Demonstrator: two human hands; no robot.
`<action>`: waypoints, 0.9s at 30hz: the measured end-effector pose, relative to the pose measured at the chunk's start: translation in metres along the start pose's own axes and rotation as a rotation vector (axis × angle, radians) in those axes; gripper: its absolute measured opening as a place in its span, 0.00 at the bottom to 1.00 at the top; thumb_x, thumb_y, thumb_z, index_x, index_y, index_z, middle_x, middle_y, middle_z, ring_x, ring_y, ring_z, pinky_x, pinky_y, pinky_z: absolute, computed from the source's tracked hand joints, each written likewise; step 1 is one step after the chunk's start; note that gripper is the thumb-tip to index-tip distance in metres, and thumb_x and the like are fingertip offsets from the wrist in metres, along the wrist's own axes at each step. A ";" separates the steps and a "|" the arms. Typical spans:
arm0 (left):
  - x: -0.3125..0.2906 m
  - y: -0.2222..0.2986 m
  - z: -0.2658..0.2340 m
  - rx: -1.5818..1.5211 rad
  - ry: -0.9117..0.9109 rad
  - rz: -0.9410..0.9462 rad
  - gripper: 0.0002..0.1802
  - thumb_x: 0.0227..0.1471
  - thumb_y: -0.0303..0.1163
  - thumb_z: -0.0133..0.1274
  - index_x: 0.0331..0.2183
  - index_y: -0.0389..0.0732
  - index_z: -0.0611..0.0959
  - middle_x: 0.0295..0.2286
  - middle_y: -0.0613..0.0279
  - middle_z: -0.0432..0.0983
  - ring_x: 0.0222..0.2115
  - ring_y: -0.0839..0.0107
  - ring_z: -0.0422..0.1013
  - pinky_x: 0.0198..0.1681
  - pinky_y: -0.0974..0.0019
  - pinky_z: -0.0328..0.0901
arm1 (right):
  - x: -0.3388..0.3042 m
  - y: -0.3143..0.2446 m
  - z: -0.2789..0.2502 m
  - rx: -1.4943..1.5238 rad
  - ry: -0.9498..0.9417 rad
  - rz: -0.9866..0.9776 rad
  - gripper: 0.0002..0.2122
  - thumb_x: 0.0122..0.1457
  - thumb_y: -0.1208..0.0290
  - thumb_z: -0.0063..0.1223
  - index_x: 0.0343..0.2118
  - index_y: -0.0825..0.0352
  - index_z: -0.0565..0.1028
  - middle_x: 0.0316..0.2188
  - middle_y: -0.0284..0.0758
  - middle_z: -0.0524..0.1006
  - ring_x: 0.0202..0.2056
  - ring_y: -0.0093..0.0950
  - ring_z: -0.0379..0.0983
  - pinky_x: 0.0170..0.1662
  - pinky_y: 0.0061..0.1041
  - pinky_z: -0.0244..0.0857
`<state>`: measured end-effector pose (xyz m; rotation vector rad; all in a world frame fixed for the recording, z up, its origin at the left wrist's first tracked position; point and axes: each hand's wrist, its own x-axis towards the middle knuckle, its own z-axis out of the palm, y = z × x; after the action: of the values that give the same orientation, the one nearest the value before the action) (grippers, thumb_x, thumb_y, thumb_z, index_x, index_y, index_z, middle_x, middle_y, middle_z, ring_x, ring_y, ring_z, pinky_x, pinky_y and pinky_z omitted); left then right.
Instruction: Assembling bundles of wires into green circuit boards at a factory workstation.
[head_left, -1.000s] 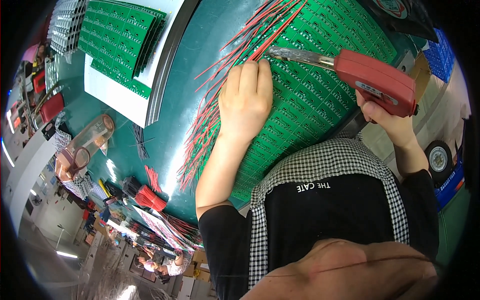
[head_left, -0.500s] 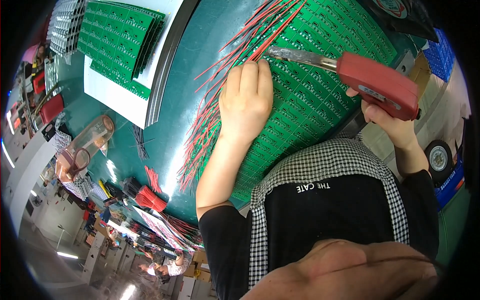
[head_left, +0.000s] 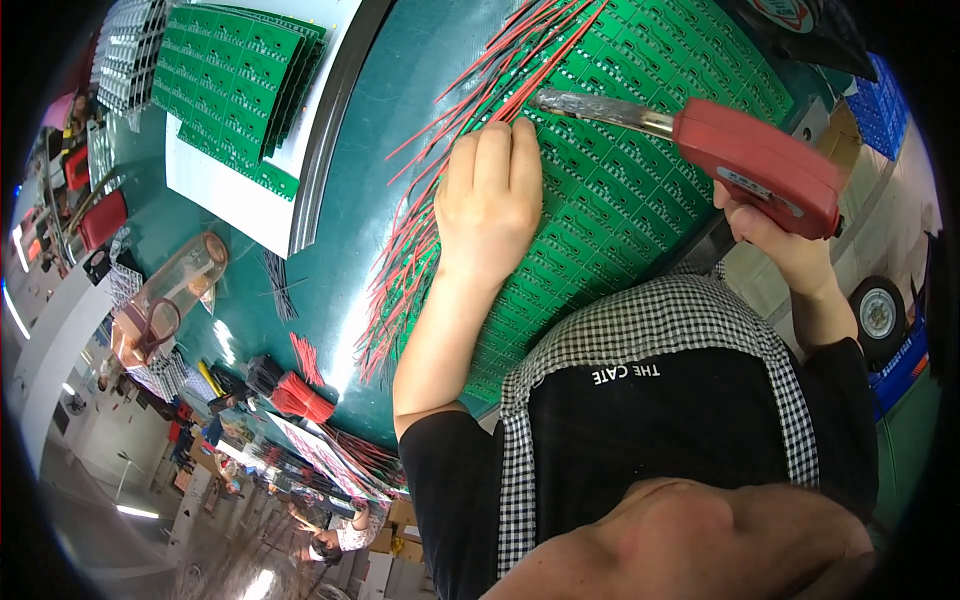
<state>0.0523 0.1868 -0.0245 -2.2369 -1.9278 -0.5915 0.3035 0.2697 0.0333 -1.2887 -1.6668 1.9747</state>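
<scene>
In my right hand (head_left: 765,225) is a red soldering gun (head_left: 755,160), gripped by its handle. Its long metal barrel (head_left: 610,110) points left, and the tip is just beyond the fingertips of my left hand (head_left: 490,205). That hand is closed, knuckles up, with its fingers pressed together on red wires (head_left: 530,90) at the left border of a large sheet of green circuit boards (head_left: 600,210). Its fingertips and the exact joint under them are hidden. Many red and black wires (head_left: 400,285) fan out to the left from the boards.
A stack of green boards (head_left: 235,85) rests on a white sheet (head_left: 230,195) at the far left. Bundles of red wires (head_left: 300,397), dark wires (head_left: 278,285) and a clear jar (head_left: 190,275) lie on the green table (head_left: 345,215). A blue crate (head_left: 880,110) stands at right.
My left hand has shifted very slightly left along the wires. The soldering gun stays nearly in place, with its tip still close to the left fingertips.
</scene>
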 end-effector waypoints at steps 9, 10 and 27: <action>-0.010 -0.002 -0.002 0.045 -0.045 -0.018 0.14 0.35 0.23 0.49 0.31 0.33 0.76 0.28 0.58 0.69 0.27 0.68 0.66 0.25 0.72 0.66 | 0.010 0.015 0.008 0.016 0.024 -0.089 0.17 0.43 0.74 0.62 0.38 0.68 0.73 0.31 0.30 0.75 0.32 0.18 0.70 0.36 0.18 0.64; 0.001 0.003 0.000 0.000 -0.032 -0.010 0.14 0.35 0.23 0.49 0.31 0.33 0.76 0.28 0.58 0.69 0.27 0.68 0.66 0.25 0.72 0.66 | 0.001 0.003 0.001 -0.023 0.070 -0.084 0.17 0.43 0.74 0.62 0.38 0.68 0.73 0.31 0.30 0.75 0.32 0.18 0.70 0.36 0.18 0.64; -0.002 0.002 -0.002 0.012 -0.061 -0.025 0.15 0.34 0.23 0.49 0.32 0.33 0.76 0.28 0.58 0.69 0.27 0.67 0.66 0.27 0.70 0.66 | 0.007 0.006 -0.005 0.085 0.034 -0.119 0.23 0.51 0.66 0.53 0.47 0.73 0.63 0.36 0.45 0.72 0.18 0.18 0.61 0.20 0.15 0.56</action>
<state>0.0534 0.1838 -0.0233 -2.2521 -1.9848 -0.5195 0.3053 0.2758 0.0247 -1.1595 -1.5866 1.9219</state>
